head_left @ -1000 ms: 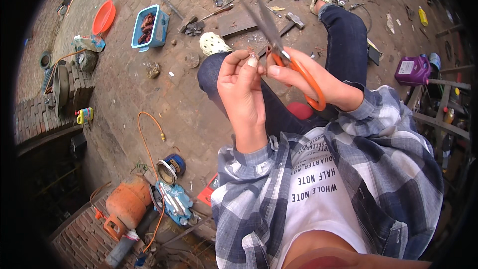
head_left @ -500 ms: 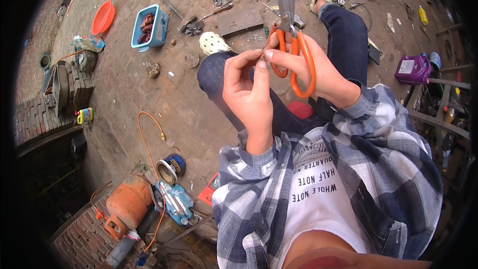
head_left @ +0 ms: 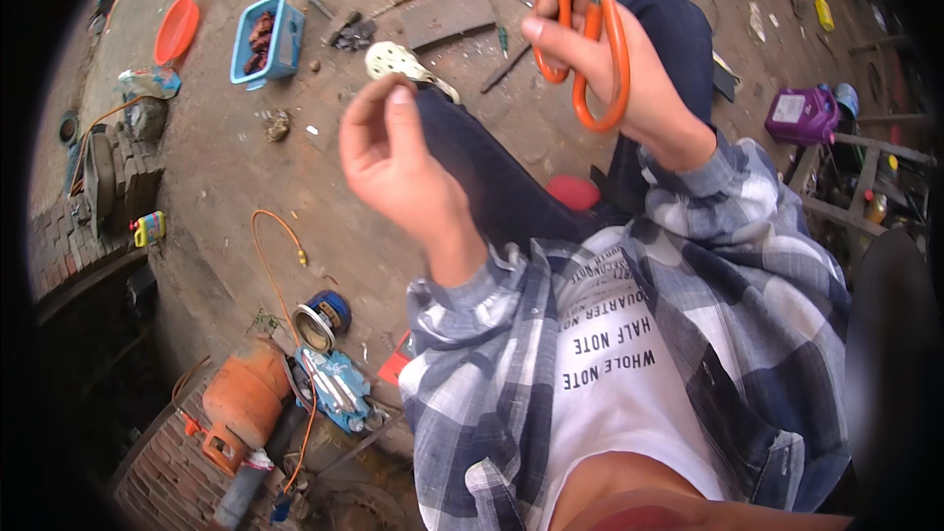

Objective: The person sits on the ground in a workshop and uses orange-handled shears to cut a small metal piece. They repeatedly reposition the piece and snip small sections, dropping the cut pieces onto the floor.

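My right hand (head_left: pixel 634 74) is wrapped round a pair of scissors (head_left: pixel 622 64) with orange handles, their metal blades pointing away from me and running out at the top edge. My left hand (head_left: pixel 398 162) is raised to the left of it, above my left knee. Its thumb and fingertips are pressed together in a pinch. Whatever may sit between those fingertips is too small to make out. The two hands are well apart.
Beyond my left shoe (head_left: pixel 398 61) lie a flat slab (head_left: pixel 452 18) and scattered tools. A blue tub (head_left: pixel 285 57) holding dark reddish pieces and a red basin (head_left: pixel 177 31) are far left. An orange gas cylinder (head_left: pixel 246 395) lies near left; a purple jug (head_left: pixel 801 118) stands at right.
My hands, which were together at the fingertips, have separated. The left moved left; the right moved away from me with the scissors. The view has shifted slightly, and a dark blurred shape appears at lower right.
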`<state>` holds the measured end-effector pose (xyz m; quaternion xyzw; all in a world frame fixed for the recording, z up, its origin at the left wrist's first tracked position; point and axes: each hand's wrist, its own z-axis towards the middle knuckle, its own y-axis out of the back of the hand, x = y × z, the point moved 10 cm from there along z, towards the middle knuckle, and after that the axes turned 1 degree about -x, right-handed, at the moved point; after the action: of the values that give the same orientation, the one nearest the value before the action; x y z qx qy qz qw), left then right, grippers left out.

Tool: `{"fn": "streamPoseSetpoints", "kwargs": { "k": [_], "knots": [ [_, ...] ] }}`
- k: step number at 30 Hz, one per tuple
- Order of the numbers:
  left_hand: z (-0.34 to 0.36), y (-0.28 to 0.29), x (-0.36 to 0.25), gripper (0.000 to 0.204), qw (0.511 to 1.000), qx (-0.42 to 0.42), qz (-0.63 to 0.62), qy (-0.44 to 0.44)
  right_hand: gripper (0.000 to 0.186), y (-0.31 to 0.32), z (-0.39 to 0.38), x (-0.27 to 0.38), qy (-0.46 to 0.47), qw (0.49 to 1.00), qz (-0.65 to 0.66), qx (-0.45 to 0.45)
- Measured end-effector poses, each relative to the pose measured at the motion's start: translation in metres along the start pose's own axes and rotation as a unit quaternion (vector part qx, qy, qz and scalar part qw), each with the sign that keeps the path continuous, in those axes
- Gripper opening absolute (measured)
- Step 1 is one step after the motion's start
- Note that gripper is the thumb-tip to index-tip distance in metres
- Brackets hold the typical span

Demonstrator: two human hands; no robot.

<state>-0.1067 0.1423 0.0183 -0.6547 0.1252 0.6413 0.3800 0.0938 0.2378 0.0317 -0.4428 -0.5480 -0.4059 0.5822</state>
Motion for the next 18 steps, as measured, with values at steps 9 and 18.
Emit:
{"fn": "streamPoseSetpoints", "kwargs": {
  "k": [9,18],
  "knots": [
    [0.001,0.005,0.099,0.016,0.985,0.012,0.028,0.169,0.018,0.05,0.019,-0.016,-0.079,0.993,0.072,-0.052],
    [-0.011,0.096,0.195,0.018,0.943,-0.078,0.14,0.291,0.013,0.093,0.054,-0.058,-0.091,0.99,0.093,-0.062]
  ]
}}
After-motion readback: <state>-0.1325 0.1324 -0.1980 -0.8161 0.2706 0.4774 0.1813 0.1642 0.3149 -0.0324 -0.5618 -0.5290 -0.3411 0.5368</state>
